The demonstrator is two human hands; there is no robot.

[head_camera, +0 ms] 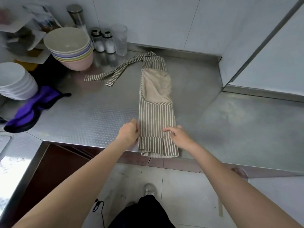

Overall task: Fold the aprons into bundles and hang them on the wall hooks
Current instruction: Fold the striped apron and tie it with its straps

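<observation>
Both forearms reach forward over the floor to the near table (85, 119) edge. Left hand (129, 132) pinches the left border of the striped apron (156, 119), fingers curled on the cloth. Right hand (178, 136) rests on the right side, fingers loosely extended and pressing, gripping nothing. Apron lies folded into a long narrow strip running away from the hands, near end overhanging the edge, ties (113, 74) trailing loose at far left toward the stacked bowls (70, 46). Risks, as judged: the overhang may slide off; loose ties may snag the bowls or shakers (103, 41) and undo the bundle.
</observation>
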